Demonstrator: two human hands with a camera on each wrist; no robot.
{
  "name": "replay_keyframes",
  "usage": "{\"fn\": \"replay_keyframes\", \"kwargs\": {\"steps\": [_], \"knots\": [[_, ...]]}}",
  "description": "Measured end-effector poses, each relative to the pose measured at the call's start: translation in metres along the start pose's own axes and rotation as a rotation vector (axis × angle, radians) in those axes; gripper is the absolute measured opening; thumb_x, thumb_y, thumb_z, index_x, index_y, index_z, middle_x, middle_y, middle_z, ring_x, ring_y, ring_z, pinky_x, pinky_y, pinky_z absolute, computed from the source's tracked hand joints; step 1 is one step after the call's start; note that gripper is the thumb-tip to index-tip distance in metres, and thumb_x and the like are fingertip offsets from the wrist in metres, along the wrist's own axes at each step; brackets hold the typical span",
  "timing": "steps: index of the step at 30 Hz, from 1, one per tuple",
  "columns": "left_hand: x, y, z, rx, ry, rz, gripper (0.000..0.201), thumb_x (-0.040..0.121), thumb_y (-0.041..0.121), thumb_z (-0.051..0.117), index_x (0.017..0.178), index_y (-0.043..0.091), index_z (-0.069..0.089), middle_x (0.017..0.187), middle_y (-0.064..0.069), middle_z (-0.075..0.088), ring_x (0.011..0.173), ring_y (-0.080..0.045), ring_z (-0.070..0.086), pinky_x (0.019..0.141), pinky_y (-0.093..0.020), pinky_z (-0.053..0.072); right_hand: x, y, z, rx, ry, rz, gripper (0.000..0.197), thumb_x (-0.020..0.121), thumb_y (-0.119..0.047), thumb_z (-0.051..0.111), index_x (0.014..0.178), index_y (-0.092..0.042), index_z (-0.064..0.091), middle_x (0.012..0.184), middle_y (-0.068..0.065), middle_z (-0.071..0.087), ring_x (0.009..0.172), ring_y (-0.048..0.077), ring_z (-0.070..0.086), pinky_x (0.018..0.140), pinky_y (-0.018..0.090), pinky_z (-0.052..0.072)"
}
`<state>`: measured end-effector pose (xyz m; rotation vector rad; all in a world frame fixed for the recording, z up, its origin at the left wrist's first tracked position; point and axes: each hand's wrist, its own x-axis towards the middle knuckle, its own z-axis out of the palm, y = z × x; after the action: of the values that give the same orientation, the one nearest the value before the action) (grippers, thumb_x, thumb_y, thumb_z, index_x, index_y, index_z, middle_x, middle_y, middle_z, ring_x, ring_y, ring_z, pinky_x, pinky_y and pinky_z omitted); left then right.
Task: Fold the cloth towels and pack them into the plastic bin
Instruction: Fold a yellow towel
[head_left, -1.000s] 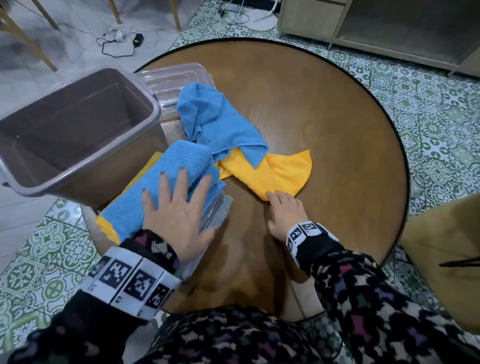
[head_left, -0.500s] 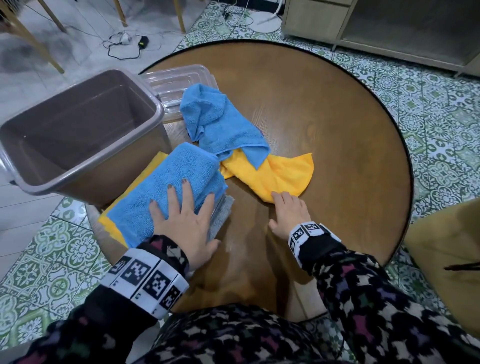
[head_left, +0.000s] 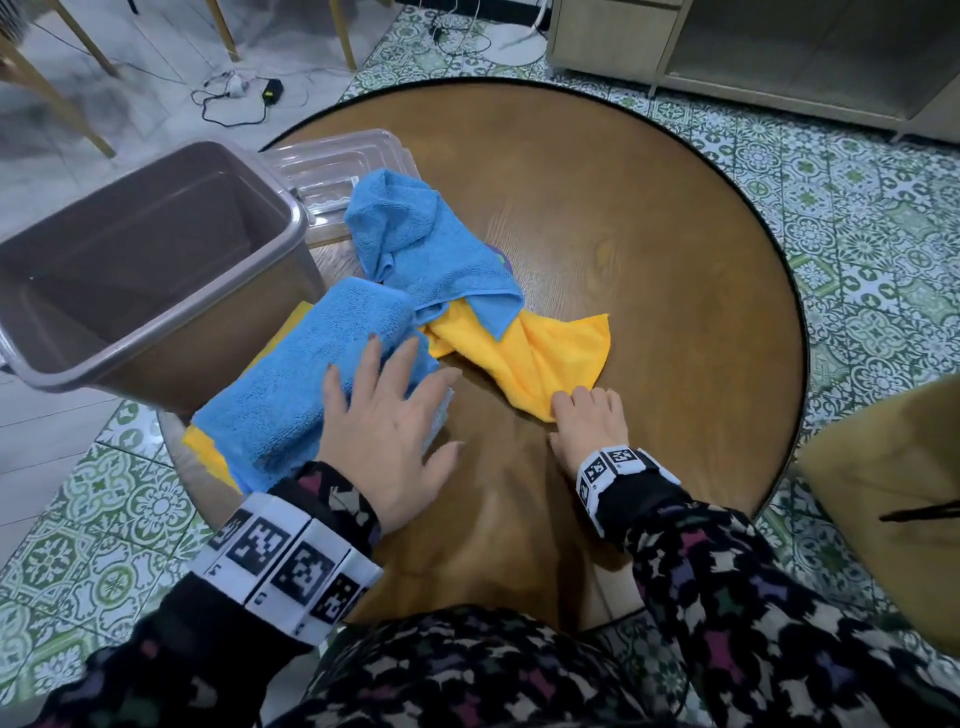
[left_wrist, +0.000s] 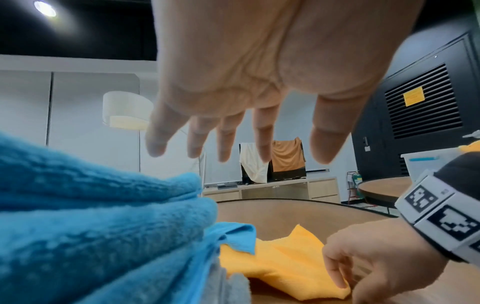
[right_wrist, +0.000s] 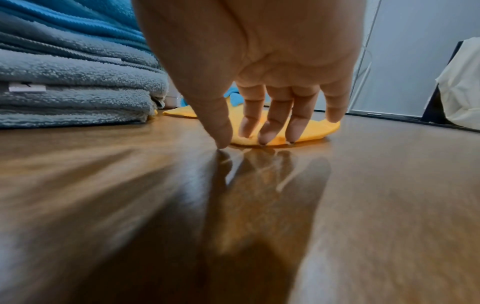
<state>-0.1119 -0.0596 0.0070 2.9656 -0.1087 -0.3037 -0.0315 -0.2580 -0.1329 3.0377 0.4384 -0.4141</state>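
A brown plastic bin (head_left: 291, 218) stands empty at the table's left edge. Beside it lies a stack with a folded blue towel (head_left: 311, 374) on top, a grey towel (right_wrist: 78, 98) under it and a yellow one (head_left: 208, 449) at the bottom. My left hand (head_left: 384, 415) hovers just above the stack's near right end, fingers (left_wrist: 223, 142) spread and holding nothing. A crumpled blue towel (head_left: 431, 260) overlaps a loose yellow towel (head_left: 545, 353). My right hand (head_left: 587, 415) has bent fingertips (right_wrist: 267, 133) on that yellow towel's near corner, thumb on the wood beside it.
A clear plastic lid (head_left: 337, 166) lies behind the bin on the round wooden table (head_left: 649, 234). A yellow-cushioned seat (head_left: 883, 493) is at the right. Cables (head_left: 239, 93) and chair legs are on the floor at the back left, with a low cabinet (head_left: 727, 41) beyond.
My left hand has slid toward the right end of the folded blue towel and lifted off it. The right hand stays at the yellow towel's corner. The head view has shifted slightly.
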Motion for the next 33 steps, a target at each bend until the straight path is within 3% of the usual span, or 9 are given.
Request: {"fn": "replay_keyframes", "kwargs": {"steps": [6, 11, 13, 15, 19, 22, 24, 29, 33], "knots": [[-0.003, 0.014, 0.026, -0.276, 0.012, 0.180, 0.045, 0.075, 0.043, 0.043, 0.107, 0.020, 0.064, 0.122, -0.010, 0.059, 0.119, -0.036, 0.053, 0.094, -0.053, 0.044, -0.010, 0.005, -0.010, 0.314, 0.019, 0.139, 0.019, 0.093, -0.016, 0.044, 0.108, -0.006, 0.049, 0.116, 0.013, 0.041, 0.100, 0.032, 0.048, 0.077, 0.036, 0.041], [0.004, 0.020, 0.049, -0.511, 0.002, 0.149, 0.054, 0.085, 0.028, 0.058, 0.136, 0.026, 0.039, 0.133, 0.006, 0.044, 0.114, -0.008, 0.049, 0.093, -0.016, 0.037, -0.016, 0.007, -0.062, 1.138, 0.558, 0.234, 0.009, 0.091, -0.012, 0.041, 0.087, -0.019, 0.039, 0.072, 0.009, 0.059, 0.066, 0.019, 0.058, 0.067, 0.031, 0.041], [0.015, 0.025, 0.055, -0.614, 0.025, 0.080, 0.076, 0.081, 0.018, 0.066, 0.144, 0.027, 0.023, 0.134, 0.009, 0.034, 0.112, -0.009, 0.048, 0.088, -0.011, 0.038, -0.024, 0.005, -0.087, 1.223, 0.793, 0.135, 0.012, 0.083, -0.011, 0.040, 0.081, -0.022, 0.036, 0.065, -0.006, 0.044, 0.058, 0.000, 0.045, 0.059, 0.020, 0.036], [0.032, 0.030, 0.061, -0.645, 0.106, 0.064, 0.091, 0.074, 0.013, 0.072, 0.146, 0.018, 0.018, 0.140, -0.001, 0.031, 0.122, -0.018, 0.044, 0.100, -0.018, 0.036, -0.035, 0.000, -0.104, 1.294, 0.854, 0.018, 0.021, 0.076, -0.006, 0.041, 0.076, -0.027, 0.037, 0.062, -0.012, 0.035, 0.052, 0.001, 0.035, 0.053, 0.017, 0.029], [0.060, 0.044, 0.065, -0.702, 0.122, -0.021, 0.105, 0.065, 0.014, 0.081, 0.146, 0.020, 0.016, 0.144, -0.012, 0.030, 0.135, -0.021, 0.028, 0.108, -0.020, 0.017, -0.061, -0.003, -0.113, 1.393, 0.703, -0.195, 0.029, 0.068, 0.004, 0.042, 0.071, -0.025, 0.042, 0.056, -0.015, 0.039, 0.048, -0.001, 0.035, 0.052, 0.012, 0.027], [0.077, 0.049, 0.072, -0.559, -0.151, -0.050, 0.049, 0.081, 0.015, 0.067, 0.127, 0.022, 0.051, 0.124, -0.011, 0.055, 0.118, -0.026, 0.049, 0.088, -0.024, 0.035, -0.069, 0.014, -0.112, 1.379, 0.565, -0.176, 0.025, 0.070, -0.001, 0.049, 0.075, -0.026, 0.046, 0.064, -0.012, 0.049, 0.053, -0.001, 0.043, 0.057, 0.013, 0.032], [0.085, 0.050, 0.076, -0.438, -0.337, -0.092, 0.025, 0.090, 0.017, 0.054, 0.115, 0.022, 0.056, 0.117, -0.008, 0.061, 0.105, -0.028, 0.055, 0.077, -0.028, 0.040, -0.069, 0.031, -0.106, 1.237, 0.337, -0.100, 0.028, 0.074, -0.012, 0.060, 0.094, -0.028, 0.050, 0.085, -0.004, 0.060, 0.065, 0.001, 0.049, 0.066, 0.020, 0.038], [0.086, 0.048, 0.079, -0.539, -0.452, -0.116, 0.027, 0.091, 0.027, 0.054, 0.116, 0.017, 0.058, 0.109, -0.001, 0.058, 0.106, -0.025, 0.054, 0.079, -0.029, 0.039, -0.070, 0.060, -0.055, 0.566, -0.351, 0.070, 0.081, 0.070, -0.044, 0.075, 0.137, -0.027, 0.032, 0.130, 0.000, 0.050, 0.119, 0.024, 0.049, 0.095, 0.039, 0.043], [0.100, 0.053, 0.070, -0.646, -0.359, -0.067, 0.020, 0.078, 0.018, 0.053, 0.096, 0.018, 0.062, 0.097, -0.004, 0.065, 0.096, -0.026, 0.059, 0.079, -0.035, 0.049, -0.066, 0.067, -0.042, 0.495, -0.464, 0.152, 0.014, 0.083, -0.023, 0.060, 0.096, -0.018, 0.054, 0.098, 0.006, 0.058, 0.102, 0.031, 0.056, 0.076, 0.034, 0.046]]}}
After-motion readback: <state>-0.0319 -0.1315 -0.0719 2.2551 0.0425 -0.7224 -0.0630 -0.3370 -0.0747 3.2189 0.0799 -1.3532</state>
